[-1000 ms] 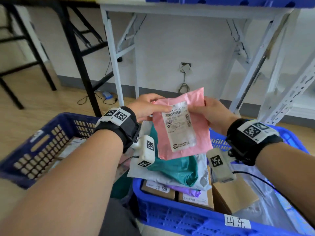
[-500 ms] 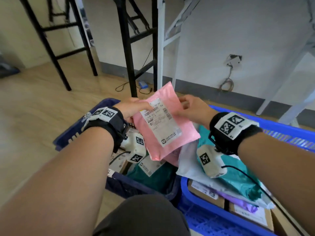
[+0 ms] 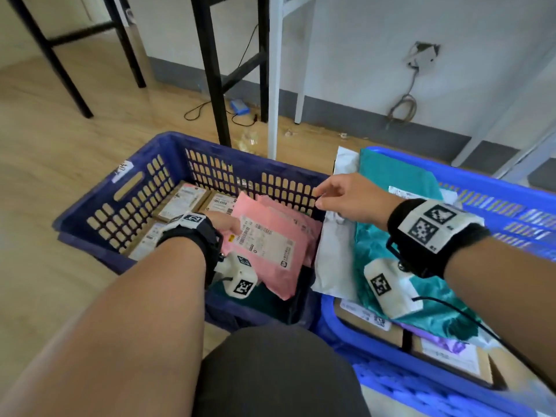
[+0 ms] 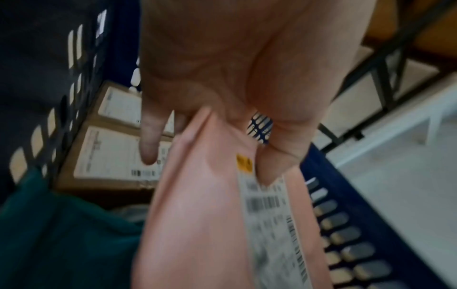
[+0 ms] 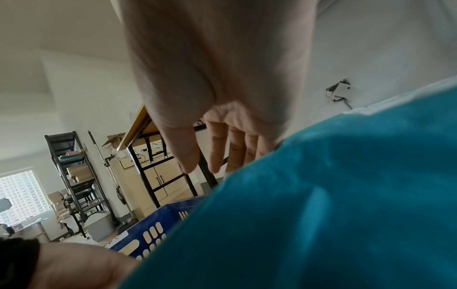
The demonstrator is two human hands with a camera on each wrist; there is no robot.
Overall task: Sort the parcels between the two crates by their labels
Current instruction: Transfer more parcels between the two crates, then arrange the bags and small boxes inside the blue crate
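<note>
Pale wood floor (image 3: pixel 60 121), white wall (image 3: pixel 361 40) with grey skirting, black table legs (image 3: pixel 210 70), shelving rack (image 5: pixel 71 176), bright window (image 5: pixel 22 193)

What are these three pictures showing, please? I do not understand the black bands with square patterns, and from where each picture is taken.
A person sorts parcels with bare hands. The bands carry small cameras. The wide picture comes from a head camera; the other two look along each wrist. The left hand pinches a pink parcel with a white label, inside the dark blue crate, which also holds cardboard boxes. The right hand is open and holds nothing, above a teal bag in the bright blue crate.
</note>
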